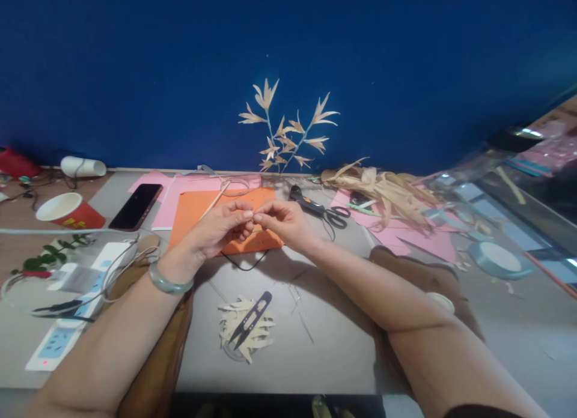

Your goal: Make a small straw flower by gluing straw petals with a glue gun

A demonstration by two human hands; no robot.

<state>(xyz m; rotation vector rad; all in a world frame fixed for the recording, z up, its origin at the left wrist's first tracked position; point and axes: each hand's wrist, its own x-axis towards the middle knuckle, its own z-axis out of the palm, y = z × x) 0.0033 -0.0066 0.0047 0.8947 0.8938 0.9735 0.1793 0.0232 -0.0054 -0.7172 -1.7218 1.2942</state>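
My left hand and my right hand meet over an orange sheet, fingertips pinched together. Whatever lies between the fingertips is too small to make out. A thin pale stick shows just behind my left hand; I cannot tell whether it is held or lying there. Nearer to me, black thread snips rest on a small pile of cut pale husk pieces. Beyond my hands, a branch with pale husk flowers stands upright against the blue wall.
Right of my hands lie a glue gun, black scissors, dried husks and a roll of tape. At left are a phone, a paper cup and a power strip with cables. Fine wires lie in front.
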